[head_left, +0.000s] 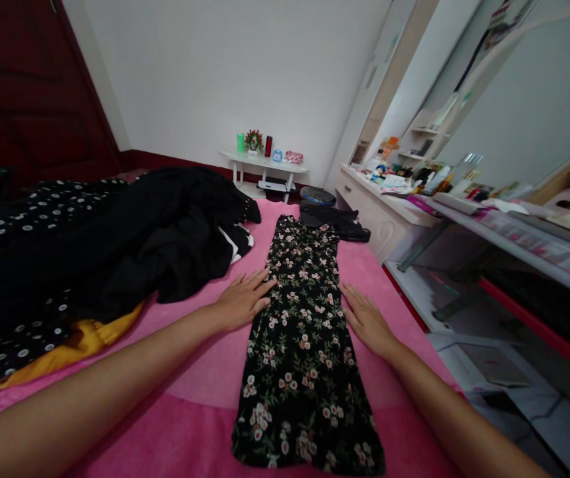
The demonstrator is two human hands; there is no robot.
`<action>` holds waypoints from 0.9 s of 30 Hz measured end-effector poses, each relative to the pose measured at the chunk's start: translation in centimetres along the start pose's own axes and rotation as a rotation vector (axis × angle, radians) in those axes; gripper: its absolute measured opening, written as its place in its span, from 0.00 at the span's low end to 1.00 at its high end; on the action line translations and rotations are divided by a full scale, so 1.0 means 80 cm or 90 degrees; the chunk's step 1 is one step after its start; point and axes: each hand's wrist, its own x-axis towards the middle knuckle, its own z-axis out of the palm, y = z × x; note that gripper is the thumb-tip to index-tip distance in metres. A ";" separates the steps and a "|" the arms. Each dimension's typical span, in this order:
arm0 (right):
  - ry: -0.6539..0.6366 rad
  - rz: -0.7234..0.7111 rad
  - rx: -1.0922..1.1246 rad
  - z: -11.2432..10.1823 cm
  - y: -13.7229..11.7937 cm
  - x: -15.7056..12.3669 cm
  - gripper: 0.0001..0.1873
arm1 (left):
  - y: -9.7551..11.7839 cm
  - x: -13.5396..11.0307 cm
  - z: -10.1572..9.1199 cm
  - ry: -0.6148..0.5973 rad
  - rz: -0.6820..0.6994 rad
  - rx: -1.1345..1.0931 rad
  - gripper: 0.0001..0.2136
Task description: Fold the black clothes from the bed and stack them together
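Note:
A black floral dress (309, 345) lies flat and lengthwise, folded into a long narrow strip, on a pink bed cover (200, 365). My left hand (245, 299) rests open at its left edge, fingertips touching the cloth and palm down. On the opposite side, my right hand (367, 318) lies flat with fingers stretched out, its fingertips at the dress's right edge. Neither hand grips anything. Just beyond the dress's far end is a black garment (349, 222), partly covered by it.
A heap of black clothes (165, 226), some dotted, fills the left, with a yellow cloth (86, 338) under it. Past the bed's far end stands a small white table (265, 161). A cluttered dresser (365, 206) and a grey-edged desk (509, 232) border the right.

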 end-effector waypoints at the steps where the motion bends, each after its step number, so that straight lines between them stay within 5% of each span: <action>1: 0.007 -0.036 0.035 -0.003 -0.002 -0.013 0.30 | -0.001 -0.013 -0.006 -0.014 0.024 -0.013 0.24; 7: -0.020 -0.198 0.181 -0.032 -0.034 -0.079 0.32 | 0.005 -0.076 -0.046 -0.138 0.169 -0.120 0.33; 10: -0.034 -0.232 0.170 -0.039 -0.050 -0.086 0.31 | 0.019 -0.088 -0.052 -0.126 0.200 -0.154 0.40; 16: -0.045 -0.302 0.165 -0.032 -0.060 -0.059 0.30 | 0.039 -0.066 -0.029 -0.005 0.285 -0.145 0.35; 27: -0.050 -0.303 0.219 -0.020 -0.065 -0.058 0.24 | 0.044 -0.057 -0.015 0.000 0.294 -0.184 0.24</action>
